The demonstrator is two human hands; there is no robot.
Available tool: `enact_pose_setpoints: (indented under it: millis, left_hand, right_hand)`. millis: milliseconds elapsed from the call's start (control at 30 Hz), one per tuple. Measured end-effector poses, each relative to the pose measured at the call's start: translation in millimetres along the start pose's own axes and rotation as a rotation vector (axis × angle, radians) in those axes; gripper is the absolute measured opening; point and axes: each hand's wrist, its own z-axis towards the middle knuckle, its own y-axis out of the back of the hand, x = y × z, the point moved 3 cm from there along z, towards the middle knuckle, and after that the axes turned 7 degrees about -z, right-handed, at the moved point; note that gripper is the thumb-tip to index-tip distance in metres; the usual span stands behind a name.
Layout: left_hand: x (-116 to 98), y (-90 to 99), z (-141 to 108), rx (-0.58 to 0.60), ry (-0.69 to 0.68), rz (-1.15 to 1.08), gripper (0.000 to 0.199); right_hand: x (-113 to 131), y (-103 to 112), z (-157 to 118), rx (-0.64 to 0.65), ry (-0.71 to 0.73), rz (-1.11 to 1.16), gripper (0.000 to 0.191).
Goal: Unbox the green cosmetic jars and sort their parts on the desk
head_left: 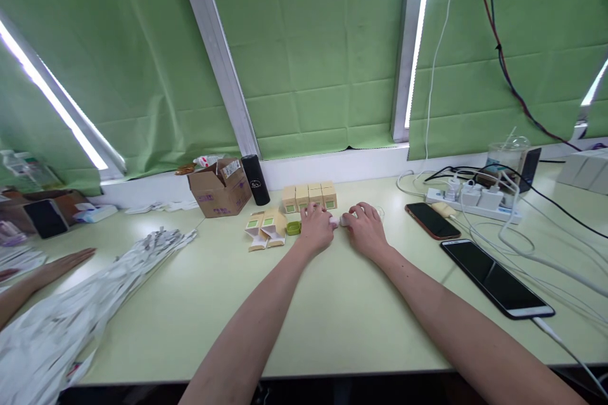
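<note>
Both of my hands rest close together at the middle of the pale table. My left hand (316,226) has curled fingers around a small pinkish-white item (334,222) that shows at its fingertips. My right hand (365,228) closes on a small white piece (344,221), a short gap from the other item. A small green container (293,228) lies just left of my left hand. Farther left stand two opened small boxes (257,240) with green labels. Behind my left hand is a row of several small tan boxes (303,195).
A cardboard box (219,191) and black cylinder (255,180) stand at the back left. White strips (109,291) and another person's hand (71,264) are at the left. Two phones (496,278) (432,220), cables and a power strip (475,204) lie at the right.
</note>
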Motion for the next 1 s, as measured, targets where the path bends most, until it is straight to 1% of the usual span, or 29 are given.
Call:
enact_pose_setpoints:
  millis: [167, 433, 700, 867, 1000]
  left_hand:
    - [0.0, 0.7, 0.0, 0.003, 0.006, 0.015, 0.023]
    - [-0.2, 2.8, -2.1, 0.022, 0.014, 0.027, 0.025]
    - [1.9, 2.2, -1.7, 0.011, 0.017, 0.000, 0.028]
    - [0.3, 5.4, -1.8, 0.029, 0.027, -0.018, 0.030]
    - [0.0, 9.0, -3.4, 0.021, 0.028, -0.032, 0.031]
  right_hand:
    - [0.6, -1.1, -0.8, 0.005, -0.003, -0.006, 0.028]
    - [2.3, 4.2, -0.9, 0.008, 0.008, -0.003, 0.031]
    - [1.1, 0.4, -0.6, 0.013, -0.003, 0.014, 0.036]
    - [2.3, 4.1, -0.8, 0.001, 0.001, 0.030, 0.036]
    - [2.1, 3.3, -1.4, -0.007, -0.005, 0.036, 0.037]
